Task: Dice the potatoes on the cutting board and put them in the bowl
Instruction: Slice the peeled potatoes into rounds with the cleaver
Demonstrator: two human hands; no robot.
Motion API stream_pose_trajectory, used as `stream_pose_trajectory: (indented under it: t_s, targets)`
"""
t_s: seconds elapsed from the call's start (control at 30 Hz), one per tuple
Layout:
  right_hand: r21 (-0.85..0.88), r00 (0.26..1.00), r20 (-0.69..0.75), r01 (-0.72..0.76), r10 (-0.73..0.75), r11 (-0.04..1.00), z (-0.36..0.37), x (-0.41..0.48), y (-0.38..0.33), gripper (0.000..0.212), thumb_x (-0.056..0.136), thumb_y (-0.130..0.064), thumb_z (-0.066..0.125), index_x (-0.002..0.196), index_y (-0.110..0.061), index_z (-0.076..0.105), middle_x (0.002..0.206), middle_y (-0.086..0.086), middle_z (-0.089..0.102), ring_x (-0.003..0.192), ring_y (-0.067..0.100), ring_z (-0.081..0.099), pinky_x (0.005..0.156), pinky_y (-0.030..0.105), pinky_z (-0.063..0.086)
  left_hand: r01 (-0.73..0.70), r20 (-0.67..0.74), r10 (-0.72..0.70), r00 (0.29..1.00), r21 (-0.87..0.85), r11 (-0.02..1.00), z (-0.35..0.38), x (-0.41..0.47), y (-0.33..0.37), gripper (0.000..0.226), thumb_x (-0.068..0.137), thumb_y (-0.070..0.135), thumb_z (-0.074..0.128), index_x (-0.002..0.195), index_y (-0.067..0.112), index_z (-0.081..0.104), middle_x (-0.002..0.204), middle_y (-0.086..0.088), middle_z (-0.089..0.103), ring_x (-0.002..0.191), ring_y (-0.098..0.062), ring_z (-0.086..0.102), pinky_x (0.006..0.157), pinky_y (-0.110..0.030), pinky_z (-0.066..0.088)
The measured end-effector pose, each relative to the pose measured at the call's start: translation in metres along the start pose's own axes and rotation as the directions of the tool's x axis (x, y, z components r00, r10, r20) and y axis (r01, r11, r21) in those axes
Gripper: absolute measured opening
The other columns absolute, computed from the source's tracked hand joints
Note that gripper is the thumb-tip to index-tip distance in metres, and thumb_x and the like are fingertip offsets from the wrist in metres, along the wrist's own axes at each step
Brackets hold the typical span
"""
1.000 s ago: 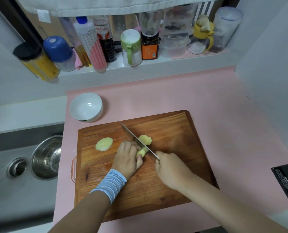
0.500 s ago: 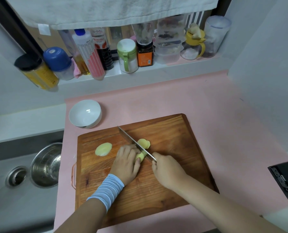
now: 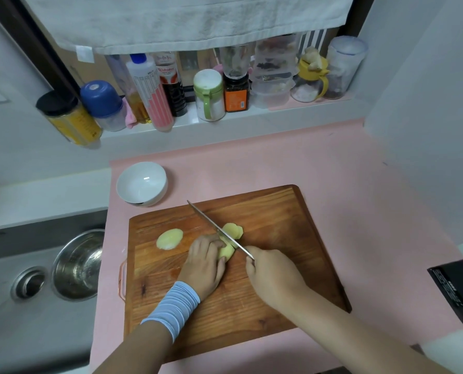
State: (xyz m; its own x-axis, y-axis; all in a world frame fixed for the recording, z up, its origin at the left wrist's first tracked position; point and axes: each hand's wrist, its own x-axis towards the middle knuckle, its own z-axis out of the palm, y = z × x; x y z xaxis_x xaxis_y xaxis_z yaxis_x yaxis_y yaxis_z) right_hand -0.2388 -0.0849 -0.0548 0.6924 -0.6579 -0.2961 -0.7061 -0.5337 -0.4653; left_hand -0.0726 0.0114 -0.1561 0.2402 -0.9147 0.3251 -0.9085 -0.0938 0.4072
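Head view: nearest me, on the cutting board (image 3: 278, 306), my left hand (image 3: 206, 263) curls its fingers (image 3: 202, 244) over a potato piece (image 3: 227, 251), while my right hand (image 3: 274, 275) is clamped on the knife (image 3: 214, 228) handle (blade across the potato). Slices (image 3: 234, 230) lie just beyond the blade, a potato half (image 3: 170, 238) to the left, the white bowl (image 3: 142, 184) farther off on the pink desk (image 3: 332, 163).

pale yellow potato (image 3: 226, 251) – brown board (image 3: 265, 211), white bowl (image 3: 141, 184), pink counter (image 3: 346, 184)
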Motion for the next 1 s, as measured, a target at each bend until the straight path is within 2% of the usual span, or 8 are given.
stream_pose_trajectory:
  t_s: [0.13, 0.27, 0.37, 0.63, 0.73, 0.83, 0.9, 1.0]
  targets:
    - [-0.044, 0.997, -0.053, 0.051, -0.053, 0.998, -0.002, -0.011, -0.005, 0.028, 0.105, -0.030, 0.038, 0.125, -0.031, 0.058, 0.090, -0.001, 0.069, 0.085, 0.023, 0.066, 0.065, 0.033, 0.041, -0.011, -0.036, 0.012, 0.999, 0.015, 1.000, 0.002, 0.000, 0.001, 0.023, 0.089, 0.022, 0.051, 0.107, 0.008, 0.054, 0.114, -0.008, 0.050, 0.102, -0.026, 0.049, 0.095, -0.032, 0.036]
    - [-0.095, 0.996, -0.046, 0.067, -0.071, 0.993, -0.004, -0.018, -0.009, 0.030, 0.107, -0.029, 0.037, 0.131, -0.029, 0.055, 0.094, -0.002, 0.069, 0.087, 0.022, 0.067, 0.073, 0.036, 0.052, -0.022, -0.055, 0.023, 0.998, 0.022, 1.000, 0.001, 0.001, 0.003, 0.023, 0.090, 0.024, 0.049, 0.109, 0.011, 0.049, 0.114, -0.006, 0.045, 0.102, -0.026, 0.047, 0.096, -0.032, 0.034]
    - [-0.055, 0.996, -0.061, 0.057, -0.061, 0.997, -0.006, -0.022, -0.010, 0.031, 0.107, -0.029, 0.038, 0.132, -0.029, 0.055, 0.094, -0.003, 0.069, 0.087, 0.020, 0.067, 0.073, 0.035, 0.051, -0.018, -0.065, 0.019, 0.998, 0.007, 1.000, 0.001, 0.002, 0.003, 0.023, 0.089, 0.024, 0.049, 0.109, 0.012, 0.048, 0.115, -0.004, 0.045, 0.103, -0.025, 0.047, 0.097, -0.032, 0.033]
    - [-0.061, 0.998, -0.061, 0.030, -0.033, 0.998, -0.008, -0.018, -0.006, 0.025, 0.105, -0.032, 0.038, 0.112, -0.027, 0.061, 0.087, -0.003, 0.068, 0.081, 0.020, 0.065, 0.064, 0.032, 0.044, 0.058, -0.029, -0.061, 0.998, -0.102, 0.993, -0.004, 0.000, 0.004, 0.024, 0.088, 0.023, 0.048, 0.110, 0.013, 0.049, 0.117, -0.003, 0.047, 0.104, -0.022, 0.046, 0.098, -0.034, 0.035]
    - [0.003, 0.999, -0.049, 0.023, -0.023, 1.000, -0.013, -0.014, -0.002, 0.023, 0.105, -0.032, 0.041, 0.112, -0.028, 0.063, 0.083, -0.005, 0.068, 0.076, 0.017, 0.064, 0.065, 0.033, 0.050, 0.150, -0.197, -0.194, 0.961, -0.215, 0.965, -0.024, 0.006, -0.001, 0.018, 0.083, 0.017, 0.045, 0.100, 0.011, 0.050, 0.106, -0.002, 0.049, 0.099, -0.020, 0.043, 0.093, -0.029, 0.031]
    - [0.145, 0.998, -0.005, -0.055, 0.056, 0.988, -0.020, -0.005, 0.001, 0.023, 0.104, -0.033, 0.043, 0.094, -0.028, 0.063, 0.075, -0.006, 0.066, 0.070, 0.013, 0.064, 0.064, 0.032, 0.052, 0.205, -0.303, -0.272, 0.913, -0.236, 0.950, -0.049, 0.028, -0.010, 0.014, 0.080, 0.014, 0.045, 0.090, 0.007, 0.053, 0.096, 0.001, 0.049, 0.092, -0.017, 0.043, 0.086, -0.026, 0.031]
    - [0.231, 0.995, -0.003, -0.100, 0.103, 0.968, -0.026, 0.001, 0.002, 0.026, 0.104, -0.031, 0.044, 0.086, -0.026, 0.061, 0.072, -0.006, 0.065, 0.066, 0.010, 0.062, 0.059, 0.028, 0.049, 0.191, -0.205, -0.245, 0.948, -0.251, 0.949, -0.059, 0.046, -0.011, 0.013, 0.081, 0.019, 0.048, 0.089, 0.011, 0.055, 0.091, 0.003, 0.051, 0.088, -0.016, 0.046, 0.082, -0.028, 0.035]
    - [0.314, 0.987, -0.039, -0.135, 0.155, 0.940, -0.036, 0.010, 0.003, 0.026, 0.104, -0.030, 0.043, 0.095, -0.025, 0.067, 0.079, -0.007, 0.068, 0.070, 0.010, 0.064, 0.062, 0.029, 0.052, 0.059, 0.064, -0.051, 0.997, -0.118, 0.991, -0.052, 0.060, 0.001, 0.021, 0.079, 0.035, 0.055, 0.093, 0.021, 0.060, 0.092, 0.009, 0.056, 0.090, -0.017, 0.051, 0.080, -0.032, 0.035]
